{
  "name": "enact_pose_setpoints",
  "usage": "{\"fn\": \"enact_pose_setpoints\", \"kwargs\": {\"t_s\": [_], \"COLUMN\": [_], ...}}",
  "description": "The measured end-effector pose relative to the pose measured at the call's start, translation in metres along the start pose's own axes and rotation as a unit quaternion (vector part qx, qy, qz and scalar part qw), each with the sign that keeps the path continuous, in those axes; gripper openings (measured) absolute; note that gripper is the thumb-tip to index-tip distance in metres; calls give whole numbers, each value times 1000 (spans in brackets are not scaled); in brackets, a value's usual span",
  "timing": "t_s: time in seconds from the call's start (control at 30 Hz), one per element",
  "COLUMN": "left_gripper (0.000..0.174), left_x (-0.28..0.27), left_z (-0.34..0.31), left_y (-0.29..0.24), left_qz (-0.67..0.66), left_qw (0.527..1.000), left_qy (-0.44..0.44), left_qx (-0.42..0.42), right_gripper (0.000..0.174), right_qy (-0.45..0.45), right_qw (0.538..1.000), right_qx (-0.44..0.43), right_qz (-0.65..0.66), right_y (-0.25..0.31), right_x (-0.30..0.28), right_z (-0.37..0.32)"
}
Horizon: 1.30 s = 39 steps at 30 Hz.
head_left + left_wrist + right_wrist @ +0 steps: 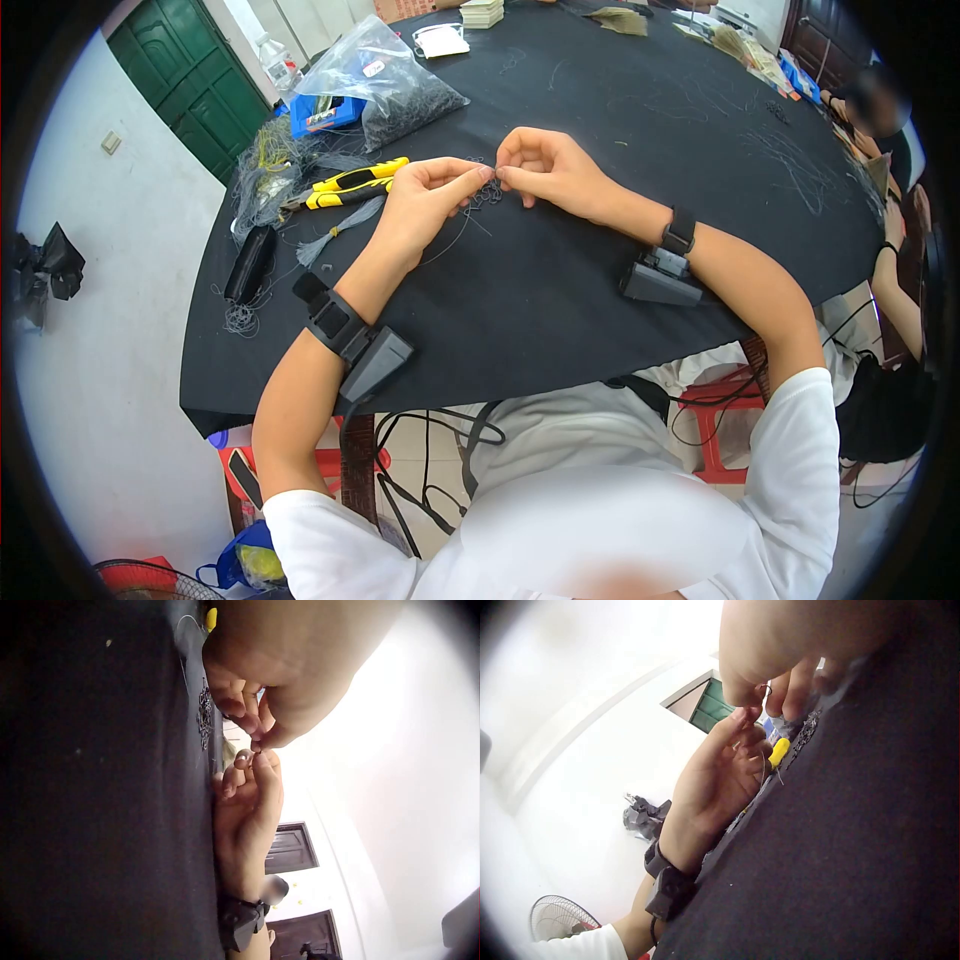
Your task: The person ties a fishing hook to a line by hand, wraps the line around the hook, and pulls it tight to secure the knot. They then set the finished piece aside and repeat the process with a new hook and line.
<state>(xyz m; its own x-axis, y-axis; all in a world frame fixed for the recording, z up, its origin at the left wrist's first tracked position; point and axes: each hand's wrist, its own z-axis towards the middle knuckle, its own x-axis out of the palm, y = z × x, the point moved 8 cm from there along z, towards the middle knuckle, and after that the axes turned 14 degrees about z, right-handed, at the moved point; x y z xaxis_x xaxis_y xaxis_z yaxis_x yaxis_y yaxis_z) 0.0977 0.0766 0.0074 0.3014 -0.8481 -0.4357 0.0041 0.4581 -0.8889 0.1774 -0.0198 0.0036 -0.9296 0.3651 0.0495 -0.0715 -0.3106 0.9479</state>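
Note:
My left hand (pixel 432 200) and right hand (pixel 560 175) meet fingertip to fingertip over the black cloth. Between thumb and forefinger the right hand pinches a small dark fish hook (pixel 768 690), its curved end showing in the right wrist view. The left hand pinches a thin fishing line (pixel 452 240) at the same spot; the line trails down below that hand. Where the two meet is mostly hidden by the fingertips. Just under the hands lies a small pile of dark hooks (pixel 204 716).
Left of the hands lie yellow-and-black pliers (pixel 355 185), a tied bundle of line (pixel 335 235), a black case (pixel 250 265) and tangled line (pixel 265 180). Behind them stands a clear bag (pixel 375 85) of dark small pieces. Other people sit at the table's right side.

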Motion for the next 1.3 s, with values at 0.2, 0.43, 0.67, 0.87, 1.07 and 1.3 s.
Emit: {"fn": "enact_pose_setpoints", "kwargs": {"t_s": [0.2,0.43,0.67,0.87,1.07,1.3], "left_gripper": [21,17,16,16,14,14], "left_x": [-3,-8,-7,-7,-7,9], "left_z": [0,1,0,-2,-1,-9], "left_y": [-2,-3,-5,-8,-19,-36], "left_qz": [11,5,-9,-12,7,-95], "left_qw": [1000,999,999,999,994,985], "left_qy": [-16,-37,-31,-31,-48,-27], "left_qx": [16,29,29,25,96,141], "right_gripper": [13,14,14,14,19,29], "right_qy": [-5,-24,-18,-10,11,53], "right_qw": [1000,999,999,999,1000,998], "right_qx": [2,0,8,15,9,-14], "right_qz": [7,33,42,43,19,35], "right_y": [3,10,8,6,6,5], "right_x": [1,2,3,4,9,24], "right_z": [-1,-3,-2,-3,-2,-4]}}
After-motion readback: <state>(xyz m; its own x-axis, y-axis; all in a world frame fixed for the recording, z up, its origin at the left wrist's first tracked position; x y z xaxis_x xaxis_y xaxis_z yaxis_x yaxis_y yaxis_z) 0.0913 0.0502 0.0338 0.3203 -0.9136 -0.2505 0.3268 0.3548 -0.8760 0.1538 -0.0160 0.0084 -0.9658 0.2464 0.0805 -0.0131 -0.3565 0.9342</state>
